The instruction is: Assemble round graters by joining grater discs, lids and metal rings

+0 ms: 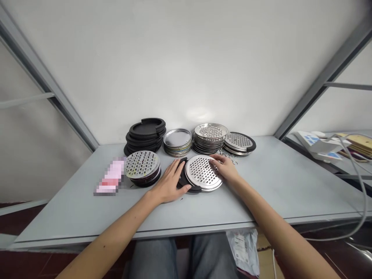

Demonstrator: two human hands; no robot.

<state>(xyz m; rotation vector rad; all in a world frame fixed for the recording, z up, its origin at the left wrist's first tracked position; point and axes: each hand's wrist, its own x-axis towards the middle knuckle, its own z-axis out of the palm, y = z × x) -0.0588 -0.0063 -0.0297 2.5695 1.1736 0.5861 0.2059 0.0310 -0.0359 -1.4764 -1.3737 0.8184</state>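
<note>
Head view. The slotted metal disc (203, 172), centre of the clock (twelve toward the wall (186, 66)), lies on the grey table (270, 186), partly within a black holder (194, 189) on its nine o'clock side. The left hand (170, 186), between eight and nine o'clock, grasps the holder in a wide span, thumb on the near part of its rim, fingers on the far part. The right hand (225, 168), toward three o'clock, grasps the disc's edge with bent fingers; how firmly either hand grips cannot be told.

Surroundings. At nine o'clock, just beyond the left hand, a stack of grater discs (142, 164); farther out, a pixelated pink item (110, 178). At ten, a stack of black holders (147, 131); at eleven, a stack of plain metal discs (178, 138); at twelve, a stack of perforated discs (210, 132); at two, a pile topped by a black-rimmed disc (240, 142). Small metal rings (232, 159) lie loose before that pile, near the right hand. At three, well apart, white boxes (315, 143) and a white cable (363, 193). At five, below the table edge, a plastic bag (244, 248).

Counts. Hands, two; stacks or piles of discs and holders, five; pixelated item, one; bag, one. Layers and small rings overlap too closely to count.
</note>
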